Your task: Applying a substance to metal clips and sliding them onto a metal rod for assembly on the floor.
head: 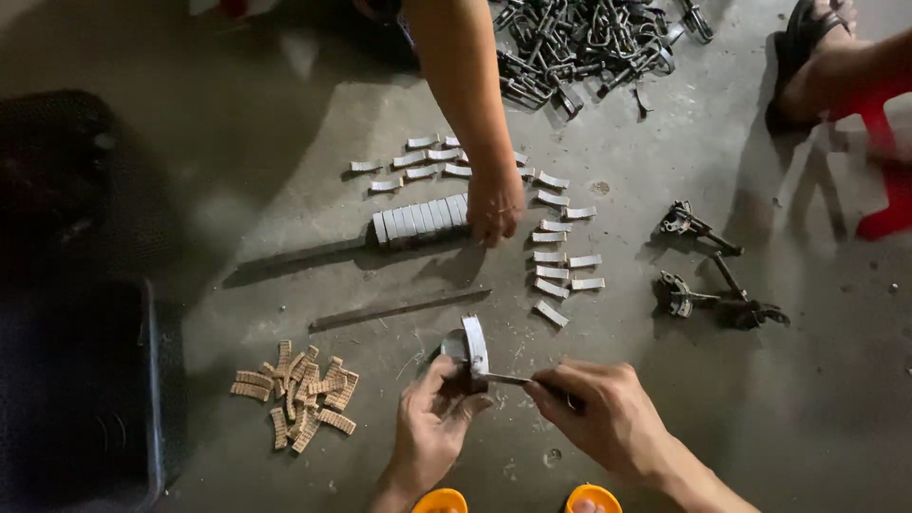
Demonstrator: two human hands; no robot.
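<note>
My left hand grips a curved grey metal shoe piece held upright just above the concrete floor. A thin metal tool sits in my right hand, its tip against the lower edge of that piece. Opposite me, another person's hand rests on the end of a row of grey curved pieces lined up on a long flat bar.
Loose grey pieces lie scattered right of the row. A heap of tan ribbed pads lies at the left, a second flat bar in the middle, dark metal clamps at the right, a scrap pile at the top, a black crate far left.
</note>
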